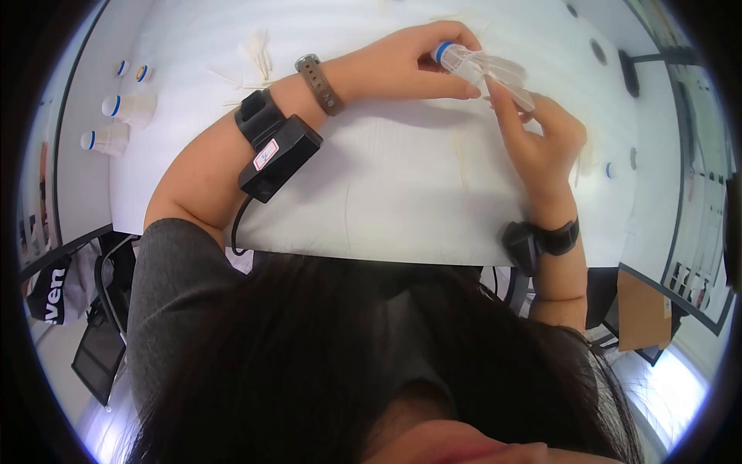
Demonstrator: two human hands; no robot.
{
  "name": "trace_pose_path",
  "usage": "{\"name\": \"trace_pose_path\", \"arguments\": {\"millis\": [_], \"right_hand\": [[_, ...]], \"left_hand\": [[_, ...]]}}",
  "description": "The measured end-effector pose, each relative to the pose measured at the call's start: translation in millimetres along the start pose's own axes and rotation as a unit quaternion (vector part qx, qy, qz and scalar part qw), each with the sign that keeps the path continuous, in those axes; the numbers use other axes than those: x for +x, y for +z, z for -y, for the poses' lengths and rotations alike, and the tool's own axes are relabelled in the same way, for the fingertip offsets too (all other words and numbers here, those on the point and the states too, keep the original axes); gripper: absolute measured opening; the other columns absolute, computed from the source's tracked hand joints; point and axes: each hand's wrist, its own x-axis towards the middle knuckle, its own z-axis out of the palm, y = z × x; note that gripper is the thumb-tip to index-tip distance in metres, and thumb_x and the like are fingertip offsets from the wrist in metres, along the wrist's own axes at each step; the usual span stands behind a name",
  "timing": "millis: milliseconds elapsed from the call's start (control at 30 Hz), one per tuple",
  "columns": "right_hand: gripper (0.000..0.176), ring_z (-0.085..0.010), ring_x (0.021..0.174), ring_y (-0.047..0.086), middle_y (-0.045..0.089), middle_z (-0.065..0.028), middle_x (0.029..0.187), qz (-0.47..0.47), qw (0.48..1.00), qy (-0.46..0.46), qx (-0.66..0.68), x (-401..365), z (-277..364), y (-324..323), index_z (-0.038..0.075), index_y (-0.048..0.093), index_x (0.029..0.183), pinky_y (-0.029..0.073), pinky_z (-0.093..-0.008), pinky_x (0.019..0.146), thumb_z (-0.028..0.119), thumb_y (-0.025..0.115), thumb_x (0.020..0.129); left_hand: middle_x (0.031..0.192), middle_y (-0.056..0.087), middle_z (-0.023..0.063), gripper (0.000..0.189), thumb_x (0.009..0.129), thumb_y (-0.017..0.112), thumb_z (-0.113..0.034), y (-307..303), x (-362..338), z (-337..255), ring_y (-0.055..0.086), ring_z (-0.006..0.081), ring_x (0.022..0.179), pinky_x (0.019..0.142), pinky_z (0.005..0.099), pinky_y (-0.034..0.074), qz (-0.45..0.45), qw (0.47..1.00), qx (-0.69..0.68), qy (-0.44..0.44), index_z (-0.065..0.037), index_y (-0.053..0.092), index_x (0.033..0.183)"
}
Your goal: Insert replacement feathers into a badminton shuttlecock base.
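Near the far middle of the white table, my left hand [437, 66] is wrapped round a clear plastic piece with a blue ring [444, 52] at its left end. Several pale, translucent strips [506, 71] fan out from its right end. My right hand [533, 127] pinches the strips at their lower right, close to the fingertips of my left hand. The fingers hide part of the piece, so its full shape cannot be made out.
Two clear pieces with blue-rimmed ends [130, 107] lie at the table's left, below two small blue-edged caps [143, 73]. Pale thin strips [259, 58] are scattered beyond my left forearm. A small blue-edged item [610, 170] lies at the right.
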Motion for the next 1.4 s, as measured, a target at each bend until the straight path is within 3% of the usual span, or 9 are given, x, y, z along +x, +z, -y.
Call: {"name": "trace_pose_path", "arguments": {"millis": [200, 400, 600, 800, 900, 1000, 1200, 1400], "right_hand": [[0.019, -0.0114, 0.047, 0.051, 0.060, -0.0032, 0.056, -0.028, 1.000, -0.004, 0.006, 0, 2, -13, 0.003, 0.065, 0.066, 0.036, -0.0222, 0.046, 0.006, 0.074, 0.083], [0.019, -0.0074, 0.048, 0.049, 0.059, 0.0001, 0.058, -0.073, 0.996, 0.015, 0.051, 0, -3, -6, 0.004, 0.063, 0.071, 0.034, -0.0209, 0.046, 0.007, 0.071, 0.088], [0.020, -0.0051, 0.051, 0.050, 0.061, 0.0012, 0.059, -0.048, 0.996, 0.045, 0.060, 0, -2, -4, 0.004, 0.064, 0.073, 0.034, -0.0196, 0.048, 0.009, 0.070, 0.091], [0.018, -0.0037, 0.052, 0.051, 0.062, 0.0019, 0.061, -0.053, 0.994, 0.047, 0.084, -2, -5, -3, 0.004, 0.066, 0.076, 0.034, -0.0189, 0.048, 0.010, 0.070, 0.091], [0.018, -0.0035, 0.051, 0.051, 0.063, 0.0015, 0.060, -0.054, 0.993, 0.058, 0.092, -1, 0, -3, 0.003, 0.067, 0.075, 0.034, -0.0189, 0.047, 0.011, 0.071, 0.091], [0.017, -0.0035, 0.050, 0.051, 0.064, 0.0012, 0.059, -0.038, 0.992, 0.058, 0.106, -3, -1, 0, 0.003, 0.068, 0.075, 0.033, -0.0188, 0.047, 0.010, 0.072, 0.089], [0.014, -0.0071, 0.048, 0.052, 0.065, 0.0012, 0.059, -0.042, 0.996, 0.019, 0.077, -5, 0, 0, 0.004, 0.069, 0.074, 0.034, -0.0209, 0.045, 0.008, 0.074, 0.086], [0.015, -0.0081, 0.047, 0.051, 0.065, 0.0007, 0.059, -0.052, 0.996, 0.005, 0.067, -4, 0, -1, 0.005, 0.068, 0.072, 0.035, -0.0218, 0.045, 0.007, 0.075, 0.085]], "left_hand": [[0.106, 0.061, 0.0007, 0.041, 0.088, 0.073, -0.015, -1, 0, 3, 0.058, 0.0070, 0.100, 0.091, 0.0239, 0.050, 0.003, 1.000, -0.003, 0.011, -0.007, 0.053, 0.124], [0.104, 0.061, 0.0002, 0.038, 0.091, 0.069, -0.019, 0, 1, 2, 0.058, 0.0067, 0.096, 0.084, 0.0236, 0.048, 0.006, 1.000, -0.015, 0.013, -0.009, 0.054, 0.125], [0.097, 0.057, -0.0022, 0.035, 0.095, 0.064, -0.025, -2, 2, 3, 0.051, 0.0046, 0.087, 0.076, 0.0213, 0.043, 0.012, 1.000, -0.015, -0.004, -0.009, 0.055, 0.125], [0.096, 0.054, -0.0042, 0.036, 0.102, 0.048, -0.038, -5, 1, -2, 0.046, 0.0043, 0.084, 0.076, 0.0198, 0.040, 0.027, 0.998, -0.042, -0.034, -0.011, 0.056, 0.125], [0.098, 0.055, -0.0039, 0.046, 0.104, 0.035, -0.046, 4, -1, -1, 0.046, 0.0046, 0.084, 0.076, 0.0206, 0.040, -0.050, 0.997, -0.061, -0.010, -0.010, 0.057, 0.124], [0.100, 0.056, -0.0032, 0.051, 0.104, 0.030, -0.049, -1, 1, 10, 0.047, 0.0051, 0.086, 0.079, 0.0211, 0.041, -0.028, 0.998, -0.053, 0.009, -0.010, 0.057, 0.122], [0.097, 0.055, -0.0030, 0.050, 0.105, 0.028, -0.048, 3, -1, 2, 0.046, 0.0046, 0.084, 0.074, 0.0200, 0.039, -0.045, 0.996, -0.080, -0.019, -0.010, 0.057, 0.120], [0.094, 0.054, -0.0040, 0.047, 0.105, 0.031, -0.046, -3, -4, -3, 0.043, 0.0046, 0.080, 0.071, 0.0195, 0.037, -0.027, 0.999, -0.021, -0.010, -0.010, 0.057, 0.123]]}}
